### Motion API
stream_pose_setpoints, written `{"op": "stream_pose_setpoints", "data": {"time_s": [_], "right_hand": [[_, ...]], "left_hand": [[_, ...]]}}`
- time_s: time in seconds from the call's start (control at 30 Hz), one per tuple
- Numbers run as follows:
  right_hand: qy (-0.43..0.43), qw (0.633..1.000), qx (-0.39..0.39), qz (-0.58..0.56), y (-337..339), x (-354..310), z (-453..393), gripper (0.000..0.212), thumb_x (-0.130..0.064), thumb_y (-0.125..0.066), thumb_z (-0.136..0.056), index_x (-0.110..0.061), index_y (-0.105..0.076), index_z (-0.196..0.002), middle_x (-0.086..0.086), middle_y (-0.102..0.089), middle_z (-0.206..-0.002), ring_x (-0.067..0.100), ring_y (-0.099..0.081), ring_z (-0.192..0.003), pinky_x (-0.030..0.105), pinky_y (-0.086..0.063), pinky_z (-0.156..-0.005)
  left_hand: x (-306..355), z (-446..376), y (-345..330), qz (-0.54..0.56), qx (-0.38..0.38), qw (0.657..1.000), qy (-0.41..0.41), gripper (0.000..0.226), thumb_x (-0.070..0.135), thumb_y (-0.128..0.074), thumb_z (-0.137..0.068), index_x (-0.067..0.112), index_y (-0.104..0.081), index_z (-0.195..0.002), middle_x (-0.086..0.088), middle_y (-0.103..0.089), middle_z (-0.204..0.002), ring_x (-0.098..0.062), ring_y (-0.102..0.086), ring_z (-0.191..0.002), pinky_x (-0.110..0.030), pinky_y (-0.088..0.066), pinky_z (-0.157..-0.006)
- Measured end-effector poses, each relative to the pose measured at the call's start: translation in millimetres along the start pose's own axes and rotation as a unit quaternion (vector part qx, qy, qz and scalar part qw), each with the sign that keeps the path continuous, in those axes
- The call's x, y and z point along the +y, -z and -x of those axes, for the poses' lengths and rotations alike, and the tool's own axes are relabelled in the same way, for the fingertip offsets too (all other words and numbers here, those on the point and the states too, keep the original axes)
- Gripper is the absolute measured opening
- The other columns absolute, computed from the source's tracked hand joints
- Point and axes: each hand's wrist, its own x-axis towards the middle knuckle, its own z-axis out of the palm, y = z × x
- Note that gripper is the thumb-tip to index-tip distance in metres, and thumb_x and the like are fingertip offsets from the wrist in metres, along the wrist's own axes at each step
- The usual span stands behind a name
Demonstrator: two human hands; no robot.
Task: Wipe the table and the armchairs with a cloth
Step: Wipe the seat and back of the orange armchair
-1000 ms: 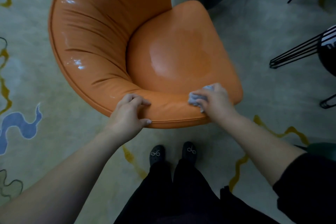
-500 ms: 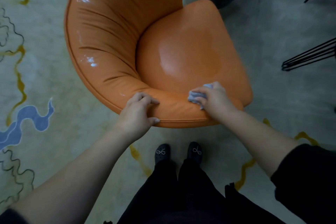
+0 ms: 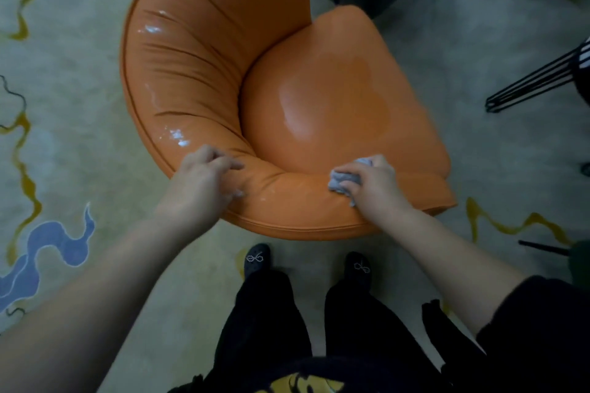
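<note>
orange armchair (image 3: 204, 80), glossy with damp patches on its seat: left hand (image 3: 199, 182) clenched over the near padded rim, likely to steady it. right hand (image 3: 373, 183) grasped a bunched grey cloth (image 3: 343, 180), pressed onto that rim beside the seat cushion. unwiped rim ran rightward to the arm's end; carpet (image 3: 70, 105) lay open around it.

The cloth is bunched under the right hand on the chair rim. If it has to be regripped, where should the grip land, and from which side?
Take the cloth by the wad showing left of the right hand, coming from above. It lies crumpled on the armchair rim's rounded top, so a downward pinch should gather the folds. The left hand grips the rim apart from it.
</note>
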Motion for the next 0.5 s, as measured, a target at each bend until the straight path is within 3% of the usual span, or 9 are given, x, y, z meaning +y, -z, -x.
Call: {"op": "stream_pose_setpoints", "data": {"time_s": [0.03,0.07,0.13,0.17,0.23,0.27,0.37,0.5], "right_hand": [[-0.018,1.000,0.018,0.010,-4,-3,2,0.025,-0.010,-0.064,-0.086,-0.020,-0.071,-0.108,0.012,-0.044,-0.115,0.034,-0.047,-0.108,0.016,-0.045,-0.083],[-0.025,0.999,0.034,0.019,-11,-9,5,0.025,-0.009,-0.064,-0.084,-0.020,-0.072,-0.106,0.012,-0.045,-0.115,0.034,-0.045,-0.109,0.016,-0.038,-0.090],[-0.007,0.998,0.061,-0.002,-32,-31,11,0.026,-0.006,-0.066,-0.082,-0.019,-0.073,-0.103,0.013,-0.046,-0.113,0.033,-0.045,-0.107,0.002,-0.027,-0.087],[0.010,0.998,0.061,-0.023,-43,-47,14,0.026,-0.006,-0.066,-0.081,-0.019,-0.073,-0.102,0.012,-0.046,-0.112,0.032,-0.046,-0.106,0.004,-0.032,-0.087],[0.033,0.997,0.038,-0.054,-61,-75,20,0.027,-0.010,-0.064,-0.084,-0.023,-0.071,-0.106,0.007,-0.042,-0.113,0.029,-0.043,-0.107,0.030,-0.050,-0.083],[0.035,0.997,0.031,-0.054,-66,-83,21,0.027,-0.012,-0.063,-0.085,-0.025,-0.070,-0.108,0.005,-0.041,-0.113,0.027,-0.041,-0.108,0.037,-0.052,-0.081],[0.000,0.999,0.052,0.007,-55,-75,22,0.030,-0.016,-0.065,-0.085,-0.028,-0.068,-0.113,0.008,-0.046,-0.115,0.028,-0.042,-0.109,0.026,-0.039,-0.090],[-0.064,0.994,0.086,0.036,-49,-72,27,0.029,-0.021,-0.065,-0.086,-0.026,-0.068,-0.114,0.011,-0.048,-0.113,0.031,-0.042,-0.111,0.028,-0.031,-0.094]], "left_hand": [[-14,-5,8,-0.018,-0.020,1.000,-0.015,0.051,0.018,-0.088,-0.061,0.015,-0.069,-0.109,-0.009,-0.055,-0.103,-0.037,-0.054,-0.098,-0.041,-0.043,-0.089],[-25,-9,15,-0.033,-0.050,0.998,-0.025,0.053,0.021,-0.087,-0.062,0.018,-0.068,-0.112,-0.007,-0.053,-0.103,-0.035,-0.054,-0.099,-0.040,-0.043,-0.089],[-39,-16,23,-0.049,-0.118,0.991,-0.042,0.058,0.029,-0.086,-0.064,0.024,-0.064,-0.118,0.000,-0.047,-0.105,-0.029,-0.052,-0.103,-0.036,-0.043,-0.089],[-43,-19,25,-0.052,-0.145,0.987,-0.053,0.060,0.032,-0.084,-0.065,0.027,-0.061,-0.121,0.003,-0.044,-0.106,-0.027,-0.051,-0.105,-0.034,-0.043,-0.089],[-46,-21,26,-0.056,-0.172,0.981,-0.073,0.062,0.035,-0.082,-0.068,0.031,-0.057,-0.125,0.005,-0.042,-0.108,-0.023,-0.051,-0.106,-0.031,-0.042,-0.088],[-46,-22,26,-0.061,-0.173,0.979,-0.083,0.062,0.035,-0.080,-0.069,0.032,-0.056,-0.126,0.005,-0.043,-0.110,-0.022,-0.052,-0.106,-0.031,-0.043,-0.087],[-47,-23,27,-0.083,-0.171,0.975,-0.112,0.060,0.040,-0.076,-0.073,0.034,-0.052,-0.128,0.004,-0.044,-0.112,-0.023,-0.053,-0.106,-0.033,-0.046,-0.082],[-49,-26,26,-0.083,-0.174,0.974,-0.116,0.057,0.043,-0.075,-0.074,0.036,-0.051,-0.125,0.006,-0.044,-0.111,-0.021,-0.054,-0.105,-0.034,-0.049,-0.079]]}}
